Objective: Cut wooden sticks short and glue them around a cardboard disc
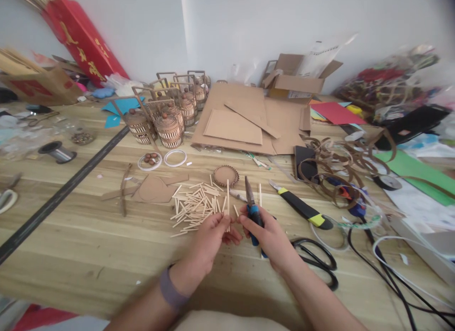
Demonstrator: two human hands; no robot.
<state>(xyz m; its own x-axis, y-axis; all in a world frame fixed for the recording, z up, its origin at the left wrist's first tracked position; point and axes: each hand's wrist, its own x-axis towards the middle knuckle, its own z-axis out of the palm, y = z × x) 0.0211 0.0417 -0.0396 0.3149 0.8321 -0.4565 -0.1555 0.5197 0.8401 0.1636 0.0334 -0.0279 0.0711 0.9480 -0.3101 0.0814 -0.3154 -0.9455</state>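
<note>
My left hand [212, 236] is closed in a pinch on a thin wooden stick [228, 198] that stands upright between the fingers. My right hand [267, 236] is wrapped round blue-handled pliers [250, 204], jaws pointing away from me, close to the stick. Just beyond my left hand lies a pile of several short wooden sticks [197, 204] on the wooden table [88, 245]. A small round cardboard disc with a stick rim [226, 175] lies behind the pile.
A yellow-and-black utility knife [302, 208] and black scissors [316, 262] lie to the right. Curled cardboard strips [337, 167], flat cardboard sheets [245, 120], small woven baskets [168, 127], two white rings [163, 159], a wire spool [57, 152] and cables [391, 274] surround the work spot.
</note>
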